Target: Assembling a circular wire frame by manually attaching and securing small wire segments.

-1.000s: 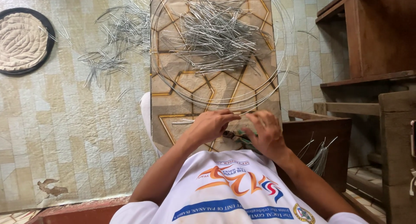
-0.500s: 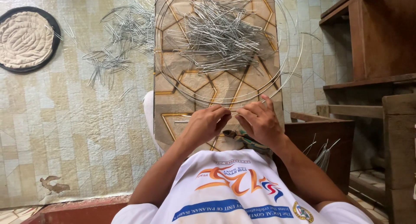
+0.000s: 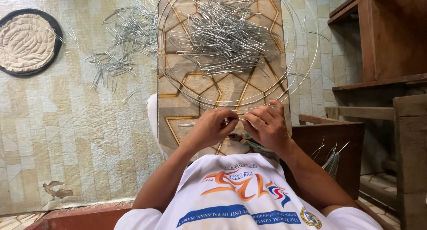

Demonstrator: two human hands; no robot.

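While both hands meet just above the person's lap, the left hand (image 3: pixel 211 128) and the right hand (image 3: pixel 267 125) pinch a thin wire (image 3: pixel 235 119) between them, fingertips nearly touching. The left fingers (image 3: pixel 224 120) are curled and closed on the wire from the left; the right fingers (image 3: pixel 260 119) are bent over it from the right, the forefinger raised higher than the rest. That short wire lies at the near edge of a patterned board (image 3: pixel 209 83) with gold star lines, which stands in for a tabletop and reaches away from the person. Large wire hoops (image 3: pixel 302 65) lie on the board, their near arc passing just beyond the fingertips. Inside the hoops sits a heap of short bent wires (image 3: pixel 222 32). A second, looser scatter of wires (image 3: pixel 120 43) lies on the tiled floor (image 3: pixel 66 123) to the left of the board. Further left, a round quilted mat (image 3: pixel 26 41) with a dark rim rests on the floor. Wooden shelving (image 3: pixel 382 43) stands at the right, with a dark wooden box (image 3: pixel 333 141) below it holding a few more wires.
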